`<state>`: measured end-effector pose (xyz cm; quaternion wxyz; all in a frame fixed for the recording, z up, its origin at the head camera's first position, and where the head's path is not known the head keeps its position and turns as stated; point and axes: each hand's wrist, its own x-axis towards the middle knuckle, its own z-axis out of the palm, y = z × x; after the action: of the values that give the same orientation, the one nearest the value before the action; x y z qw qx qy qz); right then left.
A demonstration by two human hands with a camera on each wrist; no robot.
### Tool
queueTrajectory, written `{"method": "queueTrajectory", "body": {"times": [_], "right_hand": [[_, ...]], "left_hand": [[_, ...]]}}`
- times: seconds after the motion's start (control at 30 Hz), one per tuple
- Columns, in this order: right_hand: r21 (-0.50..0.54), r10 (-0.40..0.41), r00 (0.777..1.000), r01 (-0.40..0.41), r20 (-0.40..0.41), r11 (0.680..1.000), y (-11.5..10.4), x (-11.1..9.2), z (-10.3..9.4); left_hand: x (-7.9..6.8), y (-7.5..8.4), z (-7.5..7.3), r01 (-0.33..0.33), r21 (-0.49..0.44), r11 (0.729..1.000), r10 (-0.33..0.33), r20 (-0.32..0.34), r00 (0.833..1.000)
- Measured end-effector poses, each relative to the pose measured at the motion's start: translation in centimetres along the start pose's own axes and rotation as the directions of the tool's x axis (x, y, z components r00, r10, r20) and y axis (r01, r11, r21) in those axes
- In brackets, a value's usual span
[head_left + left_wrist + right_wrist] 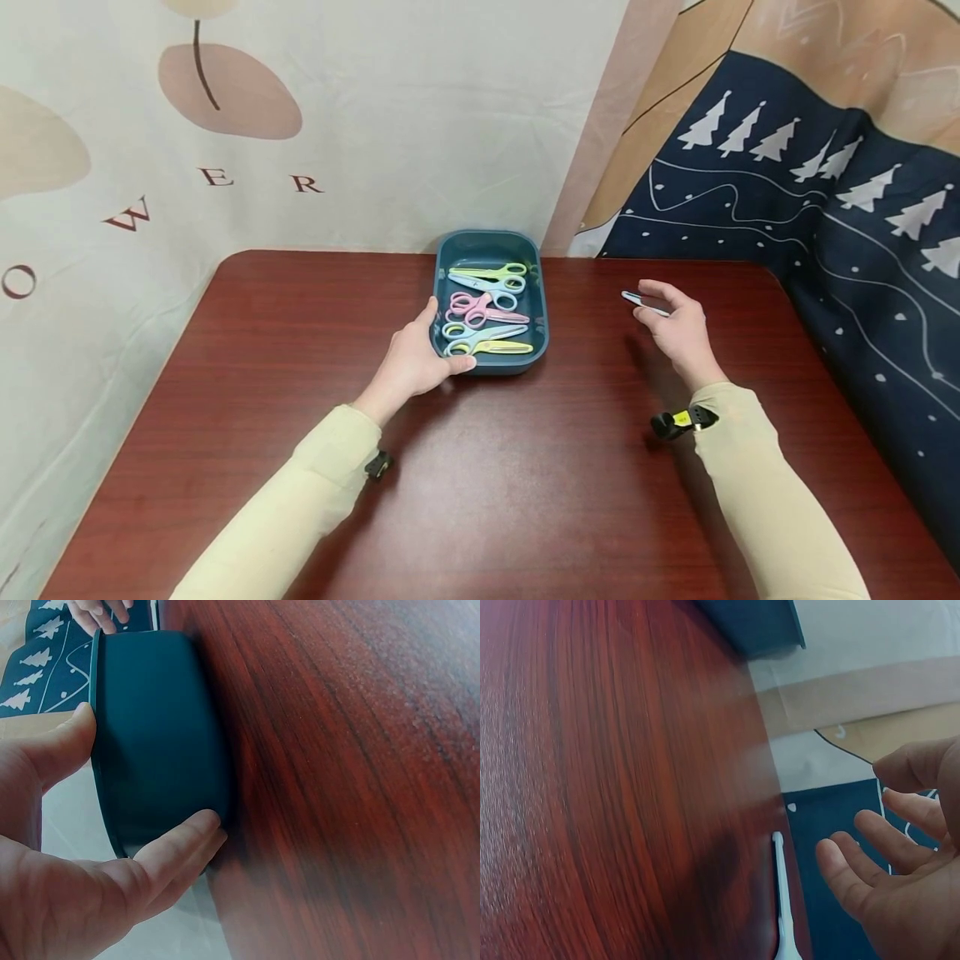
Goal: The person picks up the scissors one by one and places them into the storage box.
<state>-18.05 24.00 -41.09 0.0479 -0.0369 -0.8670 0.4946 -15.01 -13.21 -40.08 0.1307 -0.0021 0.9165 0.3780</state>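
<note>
A dark teal plastic tray [489, 243] stands at the table's back edge with several scissors inside. Yellow-green scissors [491, 272] lie farthest back, then light blue, pink scissors [480, 309], light blue again and yellow nearest. My left hand [412, 354] holds the tray's near left corner, thumb at the front and fingers along the left side; the left wrist view shows its fingers against the outer wall. To the right, my right hand [678, 329] hovers with spread fingers over a slim, pale, dark-edged item [781, 900] on the table, partly hidden in the head view.
The reddish-brown wooden table [525, 483] carries the tray and the slim item. Behind it hangs a pale printed cloth [420, 125]. A navy cloth with white trees [735, 196] hangs at the right. Both wrists wear black straps.
</note>
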Motion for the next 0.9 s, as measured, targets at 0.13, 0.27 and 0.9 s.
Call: {"method": "queueTrajectory", "body": {"times": [0.13,0.27,0.9], "right_hand": [[-0.016,0.017,1.0,-0.017,-0.013,1.0,-0.1,-0.1,-0.3],[-0.031,0.032,0.999,-0.033,-0.03,0.999,0.2,0.0,-0.7],[-0.05,0.109,0.985,-0.117,-0.131,0.992,1.7,0.0,-1.8]], "left_hand": [[0.0,-0.1,0.0,0.008,-0.005,1.0,-0.008,0.0,1.0],[-0.1,-0.1,0.0,0.004,-0.005,1.0,-0.004,0.0,1.0],[-0.1,0.1,-0.1,0.009,-0.008,1.0,-0.008,0.008,1.0]]}}
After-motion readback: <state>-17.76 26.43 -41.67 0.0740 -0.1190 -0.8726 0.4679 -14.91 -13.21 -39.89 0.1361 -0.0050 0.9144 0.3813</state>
